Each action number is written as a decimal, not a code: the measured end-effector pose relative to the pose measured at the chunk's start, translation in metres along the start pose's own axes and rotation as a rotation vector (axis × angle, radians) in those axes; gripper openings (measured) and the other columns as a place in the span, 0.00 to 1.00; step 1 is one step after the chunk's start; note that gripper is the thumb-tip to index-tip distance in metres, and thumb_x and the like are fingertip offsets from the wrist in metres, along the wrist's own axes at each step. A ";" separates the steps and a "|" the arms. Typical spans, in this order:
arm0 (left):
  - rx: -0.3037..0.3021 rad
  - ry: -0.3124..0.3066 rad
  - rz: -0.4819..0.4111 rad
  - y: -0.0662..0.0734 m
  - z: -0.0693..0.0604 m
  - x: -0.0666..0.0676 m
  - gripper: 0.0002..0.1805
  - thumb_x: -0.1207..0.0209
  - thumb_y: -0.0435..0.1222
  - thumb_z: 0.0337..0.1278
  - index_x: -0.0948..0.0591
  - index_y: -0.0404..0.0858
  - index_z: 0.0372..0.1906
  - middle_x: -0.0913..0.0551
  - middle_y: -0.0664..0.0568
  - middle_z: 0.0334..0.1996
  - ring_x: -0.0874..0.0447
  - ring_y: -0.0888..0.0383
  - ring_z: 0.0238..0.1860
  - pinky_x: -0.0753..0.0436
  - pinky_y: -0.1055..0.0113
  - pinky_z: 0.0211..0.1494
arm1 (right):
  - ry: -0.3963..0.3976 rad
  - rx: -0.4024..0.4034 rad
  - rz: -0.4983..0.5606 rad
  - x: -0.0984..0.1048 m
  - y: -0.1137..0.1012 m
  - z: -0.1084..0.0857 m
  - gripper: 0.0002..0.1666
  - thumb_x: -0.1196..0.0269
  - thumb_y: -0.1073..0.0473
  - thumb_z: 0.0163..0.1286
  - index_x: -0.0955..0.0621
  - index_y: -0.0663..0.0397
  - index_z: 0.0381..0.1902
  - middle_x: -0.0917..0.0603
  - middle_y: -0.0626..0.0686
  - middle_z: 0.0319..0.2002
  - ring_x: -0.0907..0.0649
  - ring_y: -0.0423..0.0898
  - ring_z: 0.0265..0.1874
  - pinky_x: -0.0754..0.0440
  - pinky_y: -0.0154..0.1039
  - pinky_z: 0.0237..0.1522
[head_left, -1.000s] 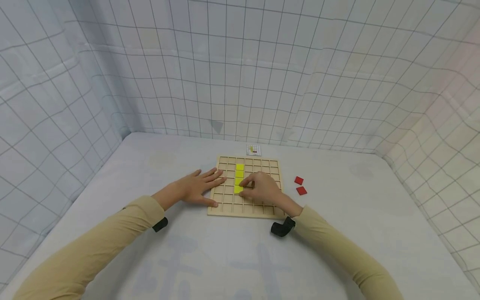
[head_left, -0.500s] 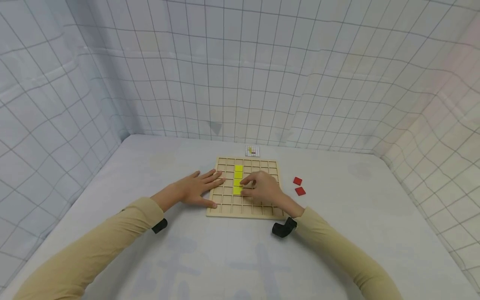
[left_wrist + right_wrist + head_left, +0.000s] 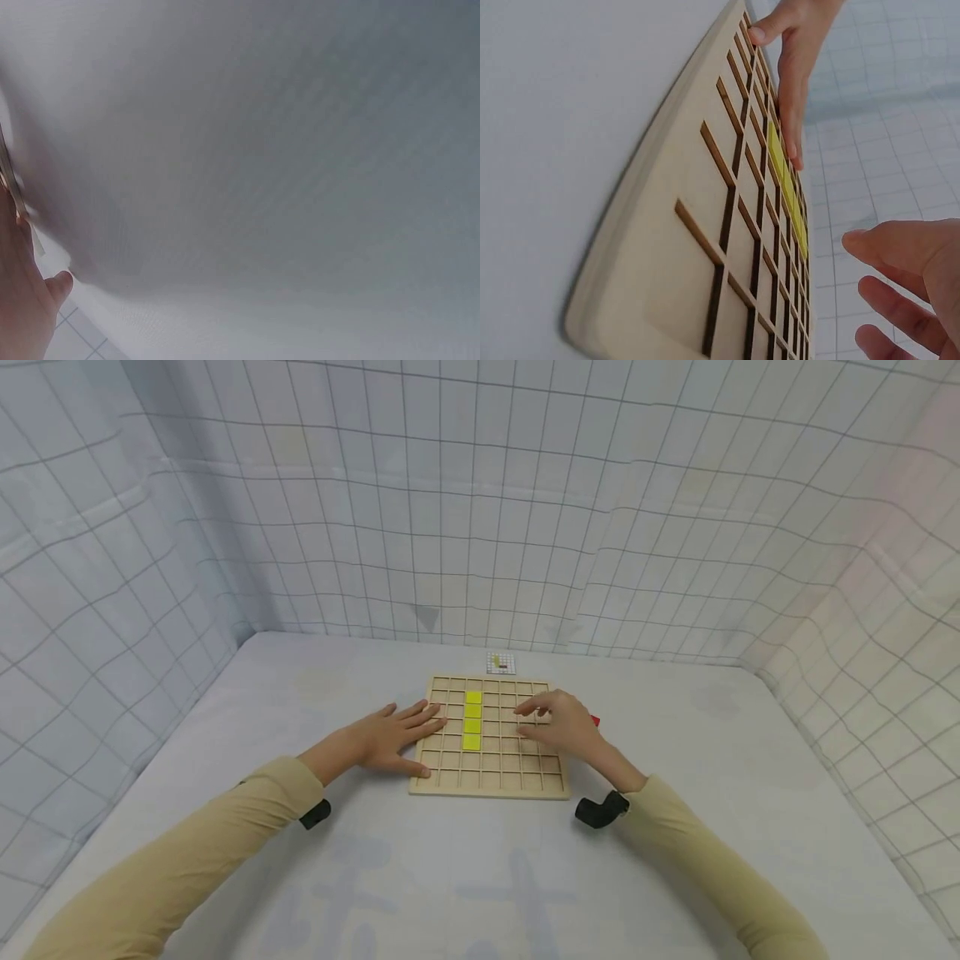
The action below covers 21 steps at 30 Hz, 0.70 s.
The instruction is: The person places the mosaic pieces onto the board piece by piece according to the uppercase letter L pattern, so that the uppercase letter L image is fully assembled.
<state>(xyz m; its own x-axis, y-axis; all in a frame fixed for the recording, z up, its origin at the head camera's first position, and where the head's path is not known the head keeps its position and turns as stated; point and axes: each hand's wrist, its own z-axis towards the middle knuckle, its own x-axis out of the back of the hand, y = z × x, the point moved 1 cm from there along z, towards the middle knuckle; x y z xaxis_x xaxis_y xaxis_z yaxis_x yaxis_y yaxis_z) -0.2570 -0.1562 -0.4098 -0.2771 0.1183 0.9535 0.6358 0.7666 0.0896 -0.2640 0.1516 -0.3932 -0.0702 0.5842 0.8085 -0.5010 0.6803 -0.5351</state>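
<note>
A square wooden grid board (image 3: 487, 793) lies on the table, with a column of several yellow tiles (image 3: 472, 725) set in its cells left of centre. My left hand (image 3: 386, 741) rests with spread fingers on the board's left edge. Above the right part of the board is my right hand (image 3: 564, 724), its fingers loosely bent and apart, with nothing between them. In the right wrist view the thumb and fingers of this right hand (image 3: 911, 277) are clear of the board. One red tile (image 3: 596, 720) peeks out behind the right hand, which hides whatever else lies there.
A small card (image 3: 501, 663) printed with a coloured grid lies just behind the board. White cloth with a grid of dark lines (image 3: 480, 543) walls the table (image 3: 420, 877) at the back and both sides. A black wrist device (image 3: 602, 810) sits below my right wrist.
My right hand has left the yellow tiles and moved right across the board, now covering most of the red tiles. The left hand stays on the board's edge.
</note>
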 end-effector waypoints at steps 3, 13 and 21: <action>0.001 -0.001 0.004 0.000 0.000 -0.001 0.51 0.56 0.72 0.55 0.55 0.52 0.78 0.60 0.52 0.79 0.64 0.49 0.79 0.54 0.38 0.74 | 0.029 0.009 -0.021 0.010 0.009 -0.005 0.14 0.28 0.57 0.57 0.13 0.54 0.42 0.12 0.50 0.41 0.19 0.49 0.39 0.21 0.44 0.42; -0.003 -0.006 -0.010 0.002 -0.002 0.002 0.50 0.55 0.70 0.56 0.54 0.51 0.78 0.60 0.51 0.79 0.64 0.48 0.79 0.54 0.37 0.74 | 0.076 -0.041 -0.016 0.039 0.045 -0.030 0.16 0.29 0.59 0.58 0.14 0.57 0.44 0.12 0.56 0.41 0.19 0.55 0.43 0.22 0.53 0.44; -0.012 0.000 -0.009 0.001 -0.002 0.002 0.50 0.55 0.70 0.56 0.54 0.50 0.78 0.60 0.51 0.79 0.64 0.48 0.78 0.55 0.37 0.74 | 0.038 -0.168 -0.042 0.047 0.075 -0.050 0.15 0.30 0.56 0.59 0.13 0.54 0.44 0.13 0.55 0.44 0.20 0.53 0.44 0.25 0.41 0.40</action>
<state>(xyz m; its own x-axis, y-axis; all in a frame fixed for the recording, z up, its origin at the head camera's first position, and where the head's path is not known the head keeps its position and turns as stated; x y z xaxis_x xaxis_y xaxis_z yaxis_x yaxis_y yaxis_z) -0.2552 -0.1564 -0.4072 -0.2824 0.1114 0.9528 0.6417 0.7603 0.1013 -0.2617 0.2522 -0.4069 -0.0180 0.5676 0.8231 -0.3509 0.7673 -0.5368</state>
